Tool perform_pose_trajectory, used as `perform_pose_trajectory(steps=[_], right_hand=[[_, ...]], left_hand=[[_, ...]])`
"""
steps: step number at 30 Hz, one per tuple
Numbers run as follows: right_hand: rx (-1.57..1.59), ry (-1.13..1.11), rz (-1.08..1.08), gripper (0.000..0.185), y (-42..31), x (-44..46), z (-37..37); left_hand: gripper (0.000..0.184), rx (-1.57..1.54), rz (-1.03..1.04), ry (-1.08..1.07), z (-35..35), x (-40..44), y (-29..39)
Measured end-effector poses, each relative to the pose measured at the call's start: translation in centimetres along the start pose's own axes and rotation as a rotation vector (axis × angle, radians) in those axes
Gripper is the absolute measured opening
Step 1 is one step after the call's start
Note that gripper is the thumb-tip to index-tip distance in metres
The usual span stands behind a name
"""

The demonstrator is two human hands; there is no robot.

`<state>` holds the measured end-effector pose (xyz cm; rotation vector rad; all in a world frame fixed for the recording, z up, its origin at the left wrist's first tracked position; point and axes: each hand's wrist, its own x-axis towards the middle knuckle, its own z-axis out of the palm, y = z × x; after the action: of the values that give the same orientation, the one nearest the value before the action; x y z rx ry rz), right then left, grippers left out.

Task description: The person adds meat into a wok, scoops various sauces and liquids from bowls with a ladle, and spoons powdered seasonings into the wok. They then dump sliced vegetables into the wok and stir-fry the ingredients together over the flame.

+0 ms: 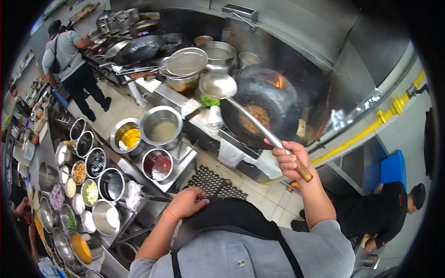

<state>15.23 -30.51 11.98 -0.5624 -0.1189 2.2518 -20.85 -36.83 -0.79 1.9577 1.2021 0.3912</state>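
Observation:
My right hand (292,160) is wrapped round the handle of a long metal ladle (252,118), near its wooden end. The round bowl of the ladle hangs over the stove, left of a dark wok (232,109). Brown food pieces (255,119) lie in the wok, and an orange flame (279,82) shows behind it. My left hand (187,202) is held low in front of my apron, its fingers curled; what it holds, if anything, is hidden.
Pots of yellow liquid (128,136), pale liquid (163,129) and dark red sauce (157,164) stand at the left. A strainer (187,61) rests over a pot. One person (69,55) stands at back left, another (378,215) bends at right.

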Motion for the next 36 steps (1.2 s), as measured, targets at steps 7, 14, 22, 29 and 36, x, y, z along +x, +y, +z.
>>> perform_pose_trajectory(steps=[7, 14, 22, 29, 36], right_hand=[[-1.199, 0.677, -0.347, 0.022, -3.5, -1.4, -6.4], [-1.74, 0.807, -0.732, 0.046, -5.5, -1.6, -14.9], [-1.41, 0.948, -0.4, 0.057, -6.4, -1.8, -9.3], [-1.71, 1.066, -0.567, 0.049, -15.6, 9.6, -12.5], [-1.843, 1.111, -0.494, 0.054, -16.5, 11.6, -10.3]], left_hand=[[0.028, -0.013, 0.23, -0.151, 3.6, 6.9, 6.4], [0.022, 0.176, 0.558, 0.215, 5.4, 16.2, 10.1], [0.03, 0.402, 0.723, 0.435, 7.6, 30.5, 5.4], [0.032, 0.438, 0.698, 0.287, 4.1, 43.7, 5.3], [0.031, 0.454, 0.687, 0.186, 5.4, 51.3, 3.2]])
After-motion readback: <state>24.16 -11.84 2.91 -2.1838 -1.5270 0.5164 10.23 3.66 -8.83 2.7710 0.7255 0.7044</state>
